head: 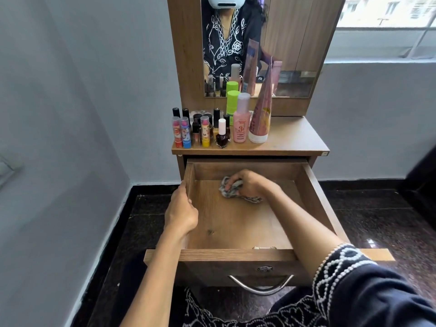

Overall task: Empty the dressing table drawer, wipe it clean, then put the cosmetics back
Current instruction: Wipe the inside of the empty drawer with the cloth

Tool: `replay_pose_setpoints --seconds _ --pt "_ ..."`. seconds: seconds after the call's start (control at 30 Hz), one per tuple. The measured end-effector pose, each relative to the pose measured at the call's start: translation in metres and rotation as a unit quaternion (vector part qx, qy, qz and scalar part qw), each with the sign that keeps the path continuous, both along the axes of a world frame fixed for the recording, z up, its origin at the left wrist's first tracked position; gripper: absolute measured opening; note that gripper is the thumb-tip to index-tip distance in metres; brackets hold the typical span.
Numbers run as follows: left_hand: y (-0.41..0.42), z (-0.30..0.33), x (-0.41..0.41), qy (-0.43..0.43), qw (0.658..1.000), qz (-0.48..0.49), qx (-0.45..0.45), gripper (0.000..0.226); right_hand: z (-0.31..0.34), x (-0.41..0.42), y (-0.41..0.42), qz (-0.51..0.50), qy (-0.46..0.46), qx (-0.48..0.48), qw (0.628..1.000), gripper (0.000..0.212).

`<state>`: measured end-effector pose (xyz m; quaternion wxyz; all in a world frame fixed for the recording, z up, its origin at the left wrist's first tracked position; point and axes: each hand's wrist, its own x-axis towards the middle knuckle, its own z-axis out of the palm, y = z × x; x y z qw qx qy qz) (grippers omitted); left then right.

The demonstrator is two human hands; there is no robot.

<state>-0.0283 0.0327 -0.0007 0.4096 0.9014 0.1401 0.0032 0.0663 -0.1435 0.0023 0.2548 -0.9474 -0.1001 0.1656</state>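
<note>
The wooden drawer [313,192] of the dressing table is pulled far out, and its bottom holds nothing but a cloth. My right hand [250,182] grips that crumpled grey patterned cloth [238,193] and presses it on the drawer floor near the back. My left hand [181,208] holds the drawer's left wall, fingers curled over its rim. The cosmetics stand on the table top [295,138]: lip balm sticks [186,133], a dark nail polish bottle [222,135], a pink bottle [241,121], a green stick [233,102] and a pink tube [262,114].
A mirror [283,48] rises behind the table top and reflects a person. The drawer front carries a metal handle [260,285]. A grey wall stands close on the left, a window at the right. The floor is dark polished stone [389,220].
</note>
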Motion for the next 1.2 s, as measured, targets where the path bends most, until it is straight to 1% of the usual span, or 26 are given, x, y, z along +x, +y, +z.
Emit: replay_pose_setpoints --seconds 0.13,0.23,0.33,0.47,0.53,0.63,0.73,0.8,0.9,1.0,1.07,1.13,1.2 --pt "0.001 -0.001 0.000 0.006 1.000 0.004 0.005 0.058 -0.011 0.002 0.026 0.049 -0.012 -0.031 0.998 0.031" --pt "0.001 -0.001 -0.001 0.006 1.000 0.006 0.003 0.057 -0.011 0.004 0.005 -0.012 -0.006 -0.037 0.999 0.033" --pt "0.000 0.000 -0.003 0.002 1.000 0.006 0.003 0.058 -0.010 0.004 -0.018 -0.074 -0.026 -0.034 0.996 0.042" --pt "-0.001 0.002 -0.003 0.000 1.000 0.001 -0.001 0.059 -0.011 0.005 -0.026 -0.063 -0.063 -0.049 0.995 0.046" --pt "0.000 0.002 -0.003 0.001 1.000 0.000 -0.002 0.059 -0.006 0.005 -0.026 -0.028 -0.053 -0.049 0.997 0.042" --pt "0.000 0.001 -0.003 0.000 1.000 0.002 -0.003 0.058 0.001 -0.007 -0.026 0.096 -0.003 -0.062 0.993 0.029" --pt "0.000 0.001 -0.002 -0.001 1.000 0.002 -0.004 0.058 -0.001 -0.035 -0.030 0.205 0.062 -0.073 0.974 0.032" --pt "0.000 0.001 -0.001 -0.001 1.000 0.002 -0.005 0.058 -0.002 -0.046 -0.036 0.222 0.062 -0.078 0.970 0.036" --pt "0.000 0.002 -0.002 0.000 1.000 0.003 -0.004 0.058 0.003 -0.035 -0.041 0.183 0.031 -0.070 0.980 0.036" --pt "0.000 0.003 -0.003 0.002 1.000 0.001 -0.005 0.059 0.006 -0.011 -0.034 0.074 -0.033 -0.072 0.994 0.037" --pt "0.000 0.003 -0.003 0.003 1.000 -0.002 -0.005 0.059 0.002 -0.001 -0.027 0.009 -0.070 -0.080 0.994 0.037" --pt "0.001 0.003 -0.002 0.003 1.000 -0.002 -0.003 0.058 -0.002 0.002 -0.021 -0.008 -0.087 -0.095 0.992 0.037" --pt "0.001 0.002 -0.002 0.003 1.000 -0.003 0.000 0.059 -0.003 -0.004 -0.020 0.023 -0.082 -0.098 0.991 0.035"
